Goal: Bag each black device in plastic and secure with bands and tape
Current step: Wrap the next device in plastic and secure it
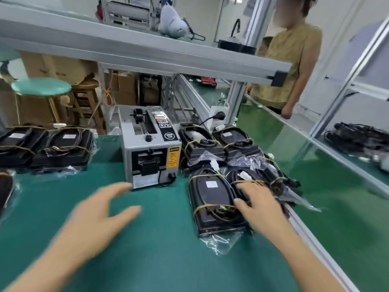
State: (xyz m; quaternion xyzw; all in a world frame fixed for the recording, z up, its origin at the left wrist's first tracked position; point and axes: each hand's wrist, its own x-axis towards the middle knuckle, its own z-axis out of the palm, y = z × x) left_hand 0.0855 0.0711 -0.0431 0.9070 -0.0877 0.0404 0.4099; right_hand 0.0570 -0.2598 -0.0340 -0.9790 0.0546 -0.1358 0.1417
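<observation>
One bagged device under the right hand

Nearest black oval device (212, 205), in clear crinkled plastic with yellow rubber bands across it, flat on green desk (160, 249) at right. Probably rigid and fairly heavy; film slippery, so best gripped by both long edges. Right hand (261, 207) spread, fingers resting on it, gripping nothing. Left hand (99, 213) blurred, open above desk. Grey boxy tape dispenser (150, 152) just behind.
</observation>
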